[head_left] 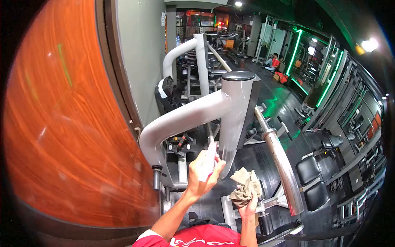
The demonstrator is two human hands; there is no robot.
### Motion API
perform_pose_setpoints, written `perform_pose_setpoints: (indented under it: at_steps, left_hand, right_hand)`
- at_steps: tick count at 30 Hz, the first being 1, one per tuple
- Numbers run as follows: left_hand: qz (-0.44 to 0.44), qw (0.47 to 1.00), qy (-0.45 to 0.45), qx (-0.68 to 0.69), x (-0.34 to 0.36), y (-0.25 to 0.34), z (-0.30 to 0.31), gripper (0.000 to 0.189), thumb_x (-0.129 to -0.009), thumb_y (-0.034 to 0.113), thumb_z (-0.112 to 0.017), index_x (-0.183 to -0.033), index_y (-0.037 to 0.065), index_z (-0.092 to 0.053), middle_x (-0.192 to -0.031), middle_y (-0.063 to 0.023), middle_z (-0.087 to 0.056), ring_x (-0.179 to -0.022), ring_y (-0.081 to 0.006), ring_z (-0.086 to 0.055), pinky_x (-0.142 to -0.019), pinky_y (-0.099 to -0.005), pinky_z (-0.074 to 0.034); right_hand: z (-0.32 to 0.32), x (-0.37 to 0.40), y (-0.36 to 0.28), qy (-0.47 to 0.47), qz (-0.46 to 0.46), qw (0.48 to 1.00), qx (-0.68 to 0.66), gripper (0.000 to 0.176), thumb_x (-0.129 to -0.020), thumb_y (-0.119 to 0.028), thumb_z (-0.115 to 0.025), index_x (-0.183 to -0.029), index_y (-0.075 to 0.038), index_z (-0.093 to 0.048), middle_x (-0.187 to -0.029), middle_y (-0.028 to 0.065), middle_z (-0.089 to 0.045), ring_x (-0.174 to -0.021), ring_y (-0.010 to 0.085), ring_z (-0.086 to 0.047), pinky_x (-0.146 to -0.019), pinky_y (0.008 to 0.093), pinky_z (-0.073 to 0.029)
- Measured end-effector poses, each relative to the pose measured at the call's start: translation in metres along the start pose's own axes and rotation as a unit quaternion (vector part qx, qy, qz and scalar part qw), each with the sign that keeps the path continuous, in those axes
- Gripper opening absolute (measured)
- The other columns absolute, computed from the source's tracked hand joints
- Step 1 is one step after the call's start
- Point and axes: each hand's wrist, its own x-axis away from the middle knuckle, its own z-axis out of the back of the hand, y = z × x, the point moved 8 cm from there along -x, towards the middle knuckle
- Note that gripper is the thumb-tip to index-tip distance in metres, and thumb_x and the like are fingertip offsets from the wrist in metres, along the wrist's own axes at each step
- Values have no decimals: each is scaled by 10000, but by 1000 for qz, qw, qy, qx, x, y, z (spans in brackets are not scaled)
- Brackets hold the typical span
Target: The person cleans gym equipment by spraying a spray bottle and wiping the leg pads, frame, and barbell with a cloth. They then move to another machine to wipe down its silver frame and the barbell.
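A white bottle (pixel 208 162) is gripped in my left hand (pixel 199 179), its narrow tip pointing up beside the grey upright post (pixel 235 111) of a gym machine. My right hand (pixel 248 208) holds a crumpled beige cloth (pixel 246 187) lower down, to the right of the post. A thick curved grey tube (pixel 181 117) joins the post from the left. The cloth and the post look apart.
An orange wood-grain panel (pixel 74 123) fills the left side. A chrome bar (pixel 284 173) slants down at the right, near my right hand. Black padded seats (pixel 308 169) stand farther right. A person in red (pixel 273 61) sits on the floor far back.
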Motion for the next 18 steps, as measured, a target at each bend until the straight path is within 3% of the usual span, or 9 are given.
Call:
perform_pose_setpoints:
  at_steps: [3,4,9,12,17,18]
  left_hand:
    - [-74,996,-3,-47,-30,4,-11,496,-836,47,-707,-1292,-53,-539,-791,-121,-592,-569,-204,-583,-522,-314,-485]
    - [-154,984,13,-92,-37,16,-12,491,-830,41,-702,-1283,-65,-543,-787,-132,-588,-573,-233,-586,-530,-326,-488]
    - [-114,990,-8,-85,-38,-2,-22,383,-844,5,-672,-1206,-42,-557,-742,-95,-572,-521,-173,-550,-502,-305,-458]
    - [-61,996,-57,4,-26,-31,-32,369,-884,7,-647,-1235,-26,-539,-761,-56,-574,-489,-106,-559,-441,-272,-444]
    - [-77,995,-30,-54,-15,-40,-37,216,-883,13,-654,-1083,-13,-577,-671,-41,-544,-492,-105,-566,-447,-273,-446]
    - [-34,998,-37,-49,-9,-51,-38,170,-863,42,-682,-999,-19,-599,-709,-72,-563,-530,-167,-586,-491,-300,-466]
  right_hand:
    - [-2,-12,3,22,15,1000,2,463,-995,-364,-421,-1341,-65,-491,-1112,147,-657,-914,269,-674,-763,449,-570]
    - [-4,-14,3,19,11,1000,-7,466,-995,-367,-419,-1343,-66,-490,-1111,146,-658,-917,269,-674,-762,445,-569]
    - [-5,-21,6,18,3,1000,-7,475,-1000,-365,-405,-1357,-61,-482,-1125,146,-658,-922,270,-675,-778,441,-563]
    - [-7,-22,4,36,18,999,8,464,-998,-342,-408,-1333,-34,-499,-1119,149,-661,-928,267,-675,-794,445,-562]
    - [-6,-19,-2,63,36,997,18,461,-997,-331,-412,-1310,-9,-513,-1090,151,-669,-924,263,-678,-794,430,-566]
    - [-4,-19,-2,65,37,997,18,461,-997,-331,-412,-1310,-9,-513,-1090,151,-669,-924,263,-678,-794,430,-566]
